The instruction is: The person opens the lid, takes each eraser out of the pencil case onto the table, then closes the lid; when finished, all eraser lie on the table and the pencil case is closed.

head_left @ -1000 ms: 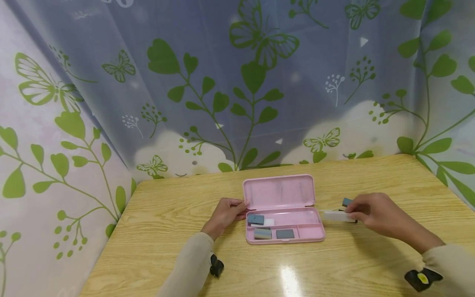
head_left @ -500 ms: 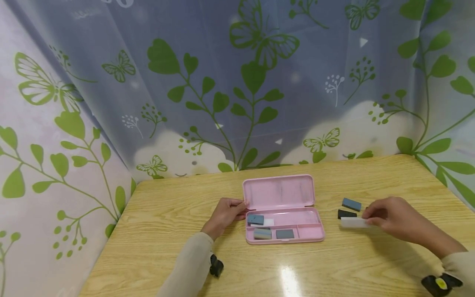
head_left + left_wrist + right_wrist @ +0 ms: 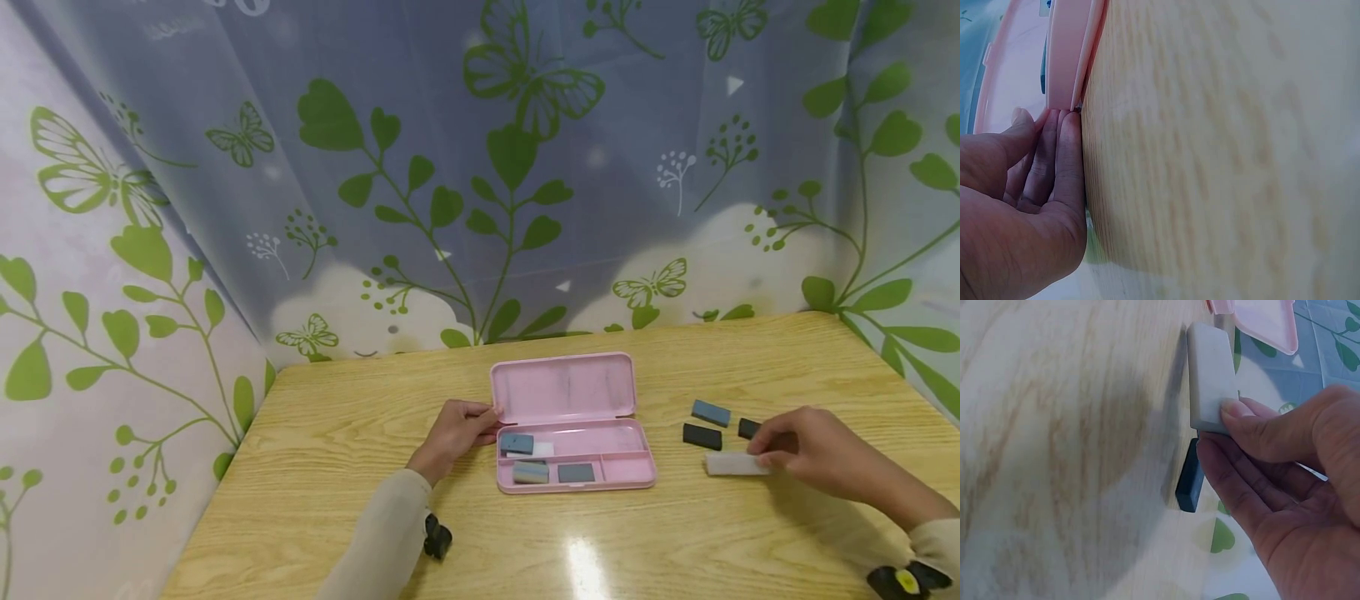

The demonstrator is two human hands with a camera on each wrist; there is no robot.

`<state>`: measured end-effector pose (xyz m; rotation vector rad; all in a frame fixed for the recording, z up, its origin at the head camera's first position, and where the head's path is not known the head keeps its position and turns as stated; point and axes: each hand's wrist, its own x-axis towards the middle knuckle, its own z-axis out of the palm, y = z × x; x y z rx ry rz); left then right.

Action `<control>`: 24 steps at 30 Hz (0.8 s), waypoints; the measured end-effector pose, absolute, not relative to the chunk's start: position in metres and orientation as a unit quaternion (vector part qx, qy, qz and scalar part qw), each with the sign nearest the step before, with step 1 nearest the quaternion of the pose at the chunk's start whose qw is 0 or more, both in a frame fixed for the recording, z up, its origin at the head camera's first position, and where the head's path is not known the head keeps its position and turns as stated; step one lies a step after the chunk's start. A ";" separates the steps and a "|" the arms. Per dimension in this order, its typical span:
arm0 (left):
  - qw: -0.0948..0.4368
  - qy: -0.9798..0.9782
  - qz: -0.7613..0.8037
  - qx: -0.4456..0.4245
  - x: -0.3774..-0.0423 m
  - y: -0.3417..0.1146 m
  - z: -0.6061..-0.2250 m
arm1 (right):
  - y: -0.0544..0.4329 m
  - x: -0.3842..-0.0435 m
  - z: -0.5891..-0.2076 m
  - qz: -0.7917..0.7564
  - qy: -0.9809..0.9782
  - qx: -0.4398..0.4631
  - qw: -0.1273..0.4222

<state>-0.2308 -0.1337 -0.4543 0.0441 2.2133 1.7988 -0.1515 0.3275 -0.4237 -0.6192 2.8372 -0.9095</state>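
Observation:
An open pink pencil case [image 3: 626, 471] lies on the table, its lid folded back. My left hand [image 3: 455, 435] holds the case at its left side; in the left wrist view the thumb [image 3: 1019, 122] lies by the lid and the fingertips meet the end wall. Inside the case are a blue eraser [image 3: 517, 443] over a white one, a striped eraser [image 3: 531, 472] and a grey eraser [image 3: 576, 473]. To the right, my right hand [image 3: 817, 450] pinches one end of a long white eraser [image 3: 731, 464] between thumb and fingers, low over the table.
Just beyond the white eraser lie a blue block [image 3: 711, 412], a black block [image 3: 702, 436] and another dark block [image 3: 748, 428] partly behind my right hand. A patterned curtain [image 3: 420, 208] hangs along the table's back edge.
My right hand has carried the white eraser rightward and toward me, away from the case, uncovering the dark blocks behind it. The left hand and case have stayed in place.

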 end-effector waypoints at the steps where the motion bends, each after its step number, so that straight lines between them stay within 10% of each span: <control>1: 0.144 0.768 0.624 0.015 -0.231 -0.134 -0.454 | 0.328 -0.151 -0.424 -0.300 0.931 -0.202 0.053; 24: 0.144 0.772 0.619 0.012 -0.229 -0.133 -0.451 | 0.331 -0.157 -0.432 -0.284 0.942 -0.168 0.054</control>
